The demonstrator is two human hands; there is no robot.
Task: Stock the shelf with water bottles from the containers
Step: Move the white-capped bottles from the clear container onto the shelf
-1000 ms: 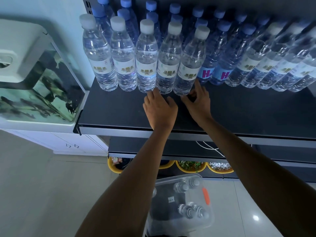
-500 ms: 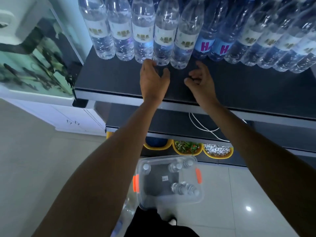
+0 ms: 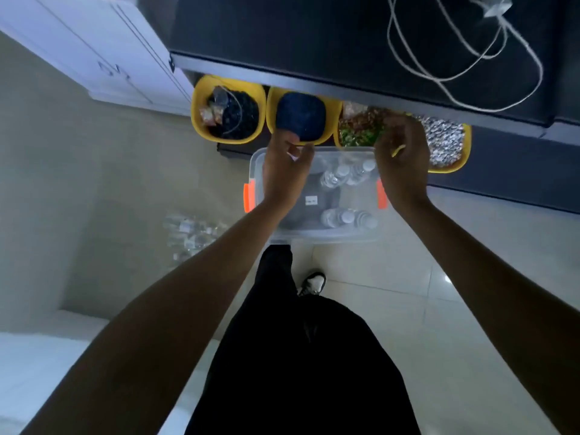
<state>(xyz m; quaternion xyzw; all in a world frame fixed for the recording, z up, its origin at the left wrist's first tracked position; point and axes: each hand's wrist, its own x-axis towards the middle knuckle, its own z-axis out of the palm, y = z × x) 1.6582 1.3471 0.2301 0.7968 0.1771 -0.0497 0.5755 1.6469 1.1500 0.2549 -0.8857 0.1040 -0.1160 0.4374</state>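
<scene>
A clear plastic container [image 3: 317, 237] with orange latches sits on the floor below the dark shelf [image 3: 314, 36]. Several small water bottles stand in it: one group [image 3: 342, 175] at the far side, another [image 3: 346, 217] at the near side. My left hand [image 3: 284, 177] hangs over the container's left part, fingers loosely spread, holding nothing. My right hand [image 3: 403, 158] hovers over the container's right edge, fingers apart and empty. The stocked shelf above is out of view.
Yellow tubs [image 3: 201, 120] with dark and mixed contents line the floor under the shelf. White cables [image 3: 464, 58] lie on the shelf. A blurred pack of bottles [image 3: 191, 233] rests on the floor at the left. A white cabinet [image 3: 103, 48] stands upper left. My foot [image 3: 312, 284] is behind the container.
Both hands left the shelf's bottle row and dropped toward the container on the floor. My view tilted sharply down, so the shelf bottles went out of sight.
</scene>
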